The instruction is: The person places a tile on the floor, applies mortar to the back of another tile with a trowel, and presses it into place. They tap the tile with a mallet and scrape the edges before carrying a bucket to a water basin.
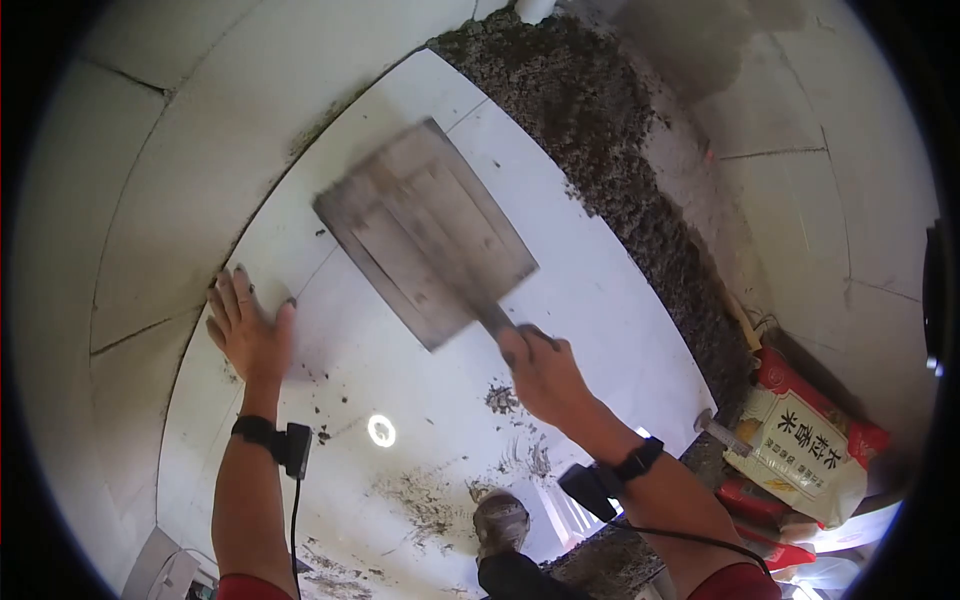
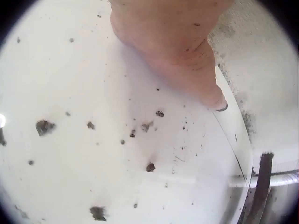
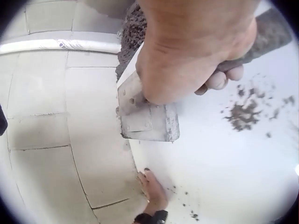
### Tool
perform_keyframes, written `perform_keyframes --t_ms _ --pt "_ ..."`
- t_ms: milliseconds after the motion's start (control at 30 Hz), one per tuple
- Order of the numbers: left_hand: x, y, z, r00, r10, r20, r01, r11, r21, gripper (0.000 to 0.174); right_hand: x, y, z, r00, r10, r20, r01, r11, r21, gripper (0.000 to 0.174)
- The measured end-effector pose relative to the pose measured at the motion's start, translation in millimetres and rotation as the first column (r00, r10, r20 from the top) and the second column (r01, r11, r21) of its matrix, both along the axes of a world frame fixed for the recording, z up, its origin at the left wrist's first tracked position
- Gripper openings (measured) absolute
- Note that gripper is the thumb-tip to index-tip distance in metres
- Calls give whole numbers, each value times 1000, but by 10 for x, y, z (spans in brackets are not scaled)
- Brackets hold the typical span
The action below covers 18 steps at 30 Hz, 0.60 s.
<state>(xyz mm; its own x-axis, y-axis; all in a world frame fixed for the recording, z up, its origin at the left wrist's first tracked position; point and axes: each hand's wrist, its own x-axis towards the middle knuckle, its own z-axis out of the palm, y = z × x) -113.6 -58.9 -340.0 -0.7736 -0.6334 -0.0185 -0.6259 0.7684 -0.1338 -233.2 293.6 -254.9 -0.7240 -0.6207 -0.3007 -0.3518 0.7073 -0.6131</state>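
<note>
In the head view the right hand (image 1: 545,378) grips the handle of a wide, mud-stained flat trowel (image 1: 425,230), held over white floor tiles (image 1: 590,280). The right wrist view shows fingers curled round the handle (image 3: 268,39) and the blade (image 3: 149,121) beyond. At the left, the left hand (image 1: 252,325) rests palm down on the tile by the wall, fingers spread. Its thumb side (image 2: 187,60) shows in the left wrist view, beside crumbs of mortar (image 2: 150,167) on the white surface. Whether the blade touches the tile, I cannot tell.
Dark loose mortar (image 1: 560,100) runs along the tiles' right edge. A red and white sack (image 1: 800,440) lies at the right. Tiled wall (image 1: 130,220) borders the left side. A shoe (image 1: 500,522) stands at the bottom among mortar smears (image 1: 425,500).
</note>
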Motion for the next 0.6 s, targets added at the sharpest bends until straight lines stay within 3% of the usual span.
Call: perform_keyframes --t_ms 167,233,267,333,400,500,600 --pt "56 -68 -67 999 -28 -27 29 1000 12 94 -303 -703 -307 995 -43 -87 37 996 -77 19" --pt "23 -57 -21 1000 -26 -11 26 999 29 95 -317 -815 -549 985 -83 -155 93 994 64 29" --pt "-1 -62 -1 1000 -7 -2 7 1000 21 95 -333 -876 -508 987 -66 -146 75 996 57 29" --pt "-10 -49 33 999 -7 -51 12 996 90 94 -370 -854 -406 973 -218 73 202 963 180 33" --pt "-5 -57 49 998 0 -70 8 994 109 94 -304 -729 -503 970 -207 129 204 978 37 33" --pt "-8 -6 106 998 16 -52 -9 990 140 93 -146 -818 -297 934 -303 192 304 952 24 33" --pt "-10 -37 136 994 24 -103 -7 986 166 91 -141 -650 -614 978 -167 122 166 986 19 36"
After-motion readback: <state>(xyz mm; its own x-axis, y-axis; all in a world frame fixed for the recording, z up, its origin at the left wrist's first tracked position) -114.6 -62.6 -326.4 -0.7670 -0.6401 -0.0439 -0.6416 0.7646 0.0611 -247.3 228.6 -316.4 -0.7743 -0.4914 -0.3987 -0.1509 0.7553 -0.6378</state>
